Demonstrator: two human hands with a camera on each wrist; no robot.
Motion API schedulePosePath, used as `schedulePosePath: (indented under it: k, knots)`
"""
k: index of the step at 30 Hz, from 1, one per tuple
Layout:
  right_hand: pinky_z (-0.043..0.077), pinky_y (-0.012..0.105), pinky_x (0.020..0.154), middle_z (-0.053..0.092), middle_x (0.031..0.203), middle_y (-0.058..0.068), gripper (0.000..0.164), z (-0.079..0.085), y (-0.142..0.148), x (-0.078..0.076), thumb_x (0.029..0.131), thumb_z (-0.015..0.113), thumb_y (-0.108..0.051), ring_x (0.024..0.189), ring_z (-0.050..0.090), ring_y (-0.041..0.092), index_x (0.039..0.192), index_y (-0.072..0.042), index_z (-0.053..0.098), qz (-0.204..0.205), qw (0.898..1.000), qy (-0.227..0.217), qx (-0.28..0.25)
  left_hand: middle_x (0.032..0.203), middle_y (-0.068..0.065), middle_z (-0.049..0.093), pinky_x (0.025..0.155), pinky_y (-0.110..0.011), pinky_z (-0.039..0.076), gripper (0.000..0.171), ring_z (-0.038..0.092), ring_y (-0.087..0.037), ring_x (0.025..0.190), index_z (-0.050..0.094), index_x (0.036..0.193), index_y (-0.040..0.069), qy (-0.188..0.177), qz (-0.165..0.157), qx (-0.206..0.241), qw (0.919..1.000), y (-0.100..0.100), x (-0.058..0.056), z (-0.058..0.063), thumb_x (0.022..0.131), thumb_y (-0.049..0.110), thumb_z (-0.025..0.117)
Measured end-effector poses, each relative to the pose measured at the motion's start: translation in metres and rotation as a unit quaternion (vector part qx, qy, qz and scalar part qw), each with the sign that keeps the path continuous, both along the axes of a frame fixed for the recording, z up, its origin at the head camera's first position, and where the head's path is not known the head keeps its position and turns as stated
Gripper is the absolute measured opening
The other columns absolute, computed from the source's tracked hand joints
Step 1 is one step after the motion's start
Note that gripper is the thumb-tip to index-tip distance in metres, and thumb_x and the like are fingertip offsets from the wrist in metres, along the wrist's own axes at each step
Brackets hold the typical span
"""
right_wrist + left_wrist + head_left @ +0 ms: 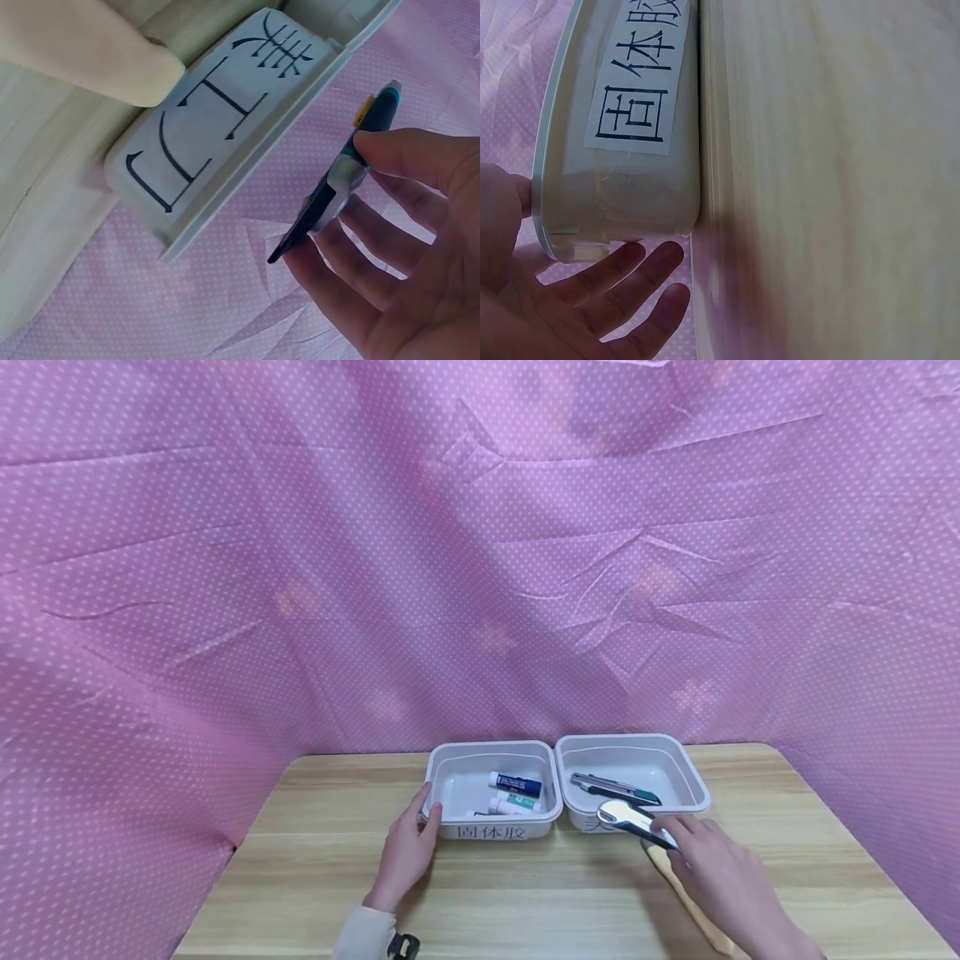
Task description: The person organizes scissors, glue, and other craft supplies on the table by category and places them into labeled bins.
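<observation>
In the head view my right hand holds a utility knife above the front rim of the right bin. The right wrist view shows the thumb and fingertips pinching its dark and silver body, with a teal end and a yellow slider. Inside the right bin lie grey-and-teal utility knives. My left hand touches the front left corner of the left bin, thumb at the rim and the other fingers extended along the side. That bin holds several glue sticks, blue and green.
A wooden-handled tool lies on the wood-grain table below the right hand, its upper end partly hidden. Both light grey bins stand side by side near the back edge, with labels on their fronts. Pink dotted cloth hangs behind and beside the table.
</observation>
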State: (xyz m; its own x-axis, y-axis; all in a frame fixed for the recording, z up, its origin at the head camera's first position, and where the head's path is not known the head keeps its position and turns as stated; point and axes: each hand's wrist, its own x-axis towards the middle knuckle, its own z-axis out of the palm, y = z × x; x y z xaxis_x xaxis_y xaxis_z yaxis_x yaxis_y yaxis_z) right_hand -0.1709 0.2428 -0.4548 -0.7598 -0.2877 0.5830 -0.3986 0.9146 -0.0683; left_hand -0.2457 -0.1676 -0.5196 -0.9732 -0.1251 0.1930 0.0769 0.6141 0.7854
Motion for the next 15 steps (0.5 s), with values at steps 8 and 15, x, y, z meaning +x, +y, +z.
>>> schedulePosePath:
  k: [8, 15]
  knots:
    - [0.050, 0.037, 0.046, 0.073, 0.107, 0.006, 0.042, 0.006, 0.006, -0.023, 0.075, 0.082, 0.000, 0.092, 0.069, 0.030, 0.112, -0.015, 0.069, 0.010, 1.000, -0.013, 0.000, 0.115, -0.013, 0.070, 0.082, -0.037, 0.054, 0.055, 0.061, -0.018, 0.091, 0.042, 0.157, 0.011, 0.008, 0.004, -0.006, 0.9999, 0.001, 0.001, -0.001, 0.109, 0.036, 0.049]
    - [0.055, 0.041, 0.051, 0.072, 0.108, 0.008, 0.046, 0.016, 0.008, -0.041, 0.074, 0.081, 0.003, 0.095, 0.069, 0.032, 0.115, -0.012, 0.069, 0.027, 1.000, -0.001, 0.012, 0.119, -0.015, 0.070, 0.086, -0.042, 0.057, 0.055, 0.063, -0.020, 0.096, 0.042, 0.156, 0.010, 0.015, 0.001, -0.005, 0.9999, 0.001, 0.001, -0.001, 0.109, 0.037, 0.049]
